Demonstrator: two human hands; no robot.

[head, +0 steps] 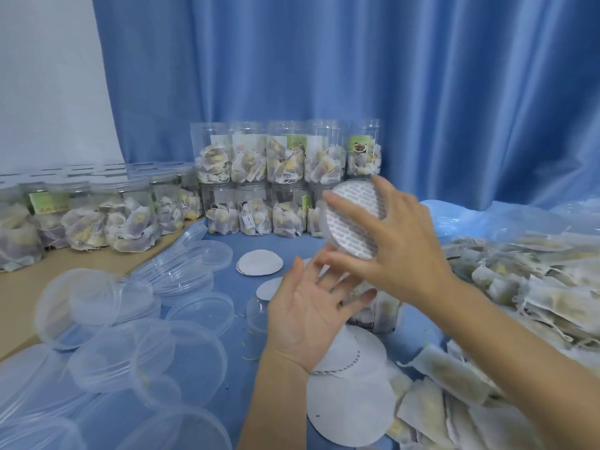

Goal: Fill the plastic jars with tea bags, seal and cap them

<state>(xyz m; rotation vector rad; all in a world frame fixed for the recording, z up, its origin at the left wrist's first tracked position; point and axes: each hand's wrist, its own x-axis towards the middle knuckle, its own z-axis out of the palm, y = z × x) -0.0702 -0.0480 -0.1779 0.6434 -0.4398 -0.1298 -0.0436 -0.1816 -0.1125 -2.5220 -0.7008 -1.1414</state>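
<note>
My right hand (pixel 399 235) holds a round seal disc (pixel 349 219) by its edge, printed side facing me, tilted above the table. Just below it my left hand (pixel 308 306) is palm up with fingers spread, their tips close to the disc's lower edge. Under both hands stands a plastic jar (pixel 378 315) with tea bags in it, mostly hidden. White seal discs (pixel 349 407) lie flat in front of me, and more seal discs (pixel 259 262) lie farther back. Loose tea bags (pixel 532 287) are heaped on the right.
Clear plastic lids (pixel 146 349) are piled at the left front. Capped filled jars (pixel 126 216) stand at the left. Two stacked rows of filled open jars (pixel 285 177) stand at the back against a blue curtain (pixel 389 76). A small overturned clear cup (pixel 257 315) lies near my left hand.
</note>
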